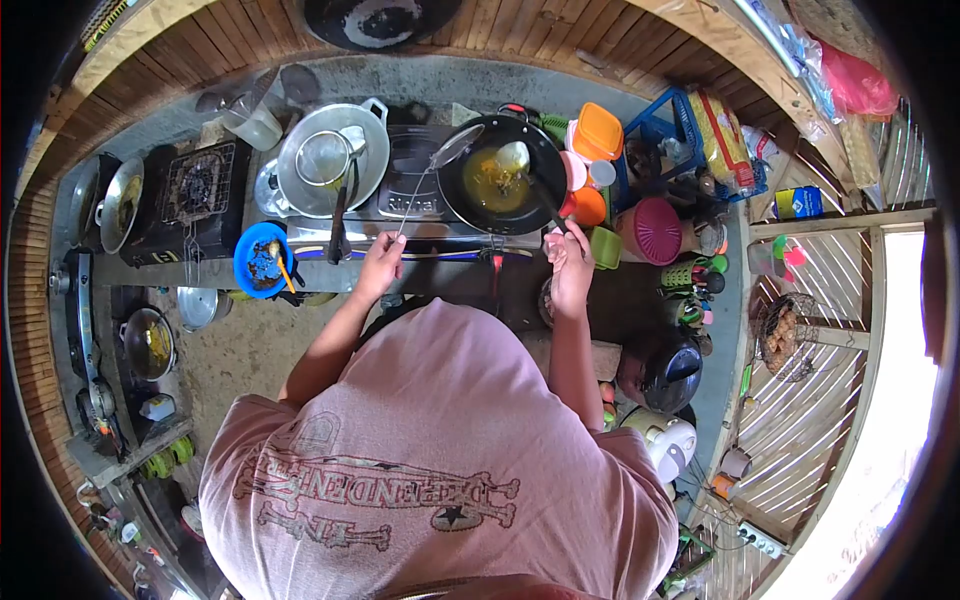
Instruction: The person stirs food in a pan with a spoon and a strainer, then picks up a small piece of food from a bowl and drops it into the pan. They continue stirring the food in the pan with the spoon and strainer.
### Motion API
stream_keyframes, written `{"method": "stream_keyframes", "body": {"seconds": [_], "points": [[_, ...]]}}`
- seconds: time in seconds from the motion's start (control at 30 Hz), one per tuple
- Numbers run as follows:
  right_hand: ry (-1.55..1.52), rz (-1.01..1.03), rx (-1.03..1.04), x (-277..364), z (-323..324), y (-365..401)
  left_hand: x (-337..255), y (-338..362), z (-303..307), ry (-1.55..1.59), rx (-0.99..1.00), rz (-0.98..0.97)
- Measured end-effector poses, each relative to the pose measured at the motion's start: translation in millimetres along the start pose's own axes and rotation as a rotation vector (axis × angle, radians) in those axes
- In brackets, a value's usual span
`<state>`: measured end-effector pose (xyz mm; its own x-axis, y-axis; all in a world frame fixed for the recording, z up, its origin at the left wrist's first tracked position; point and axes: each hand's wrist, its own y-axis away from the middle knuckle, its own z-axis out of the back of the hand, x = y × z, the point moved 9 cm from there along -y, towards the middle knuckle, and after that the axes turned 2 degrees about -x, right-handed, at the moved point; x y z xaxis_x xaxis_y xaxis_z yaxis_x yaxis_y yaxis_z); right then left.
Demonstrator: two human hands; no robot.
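A black wok (470, 205) sits on the gas stove (410, 165) with yellow oil and small browned bits in it. My left hand (383, 264) is closed round the thin handle of a wire skimmer (457, 146), whose round head is over the wok's upper left part. To the right, my right hand (570, 268) grips the dark handle of a metal turner (513, 156). The turner's blade rests inside the wok, above the oil. What the skimmer's mesh holds, if anything, is too small to tell.
Left of the wok, a large aluminium pot (376, 180) holds a strainer (323, 158) and a dark-handled utensil. A blue bowl (262, 283) with dark contents stands nearer. Orange tubs (599, 131) and a pink lidded container (656, 231) crowd the right side.
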<state>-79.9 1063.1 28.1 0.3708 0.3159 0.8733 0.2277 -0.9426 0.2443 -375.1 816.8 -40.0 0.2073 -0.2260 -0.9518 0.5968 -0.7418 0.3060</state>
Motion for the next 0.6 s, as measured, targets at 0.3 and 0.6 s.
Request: {"method": "stream_keyframes", "body": {"seconds": [0.3, 0.6], "points": [[0.242, 0.117, 0.138, 40.0, -42.1, 11.8, 0.6, 0.6, -1.5, -0.008, -0.004, -0.001], [0.381, 0.164, 0.132, 46.3, -45.0, 15.4, 4.6, -2.3, 0.9, 0.033, -0.030, -0.015]]}}
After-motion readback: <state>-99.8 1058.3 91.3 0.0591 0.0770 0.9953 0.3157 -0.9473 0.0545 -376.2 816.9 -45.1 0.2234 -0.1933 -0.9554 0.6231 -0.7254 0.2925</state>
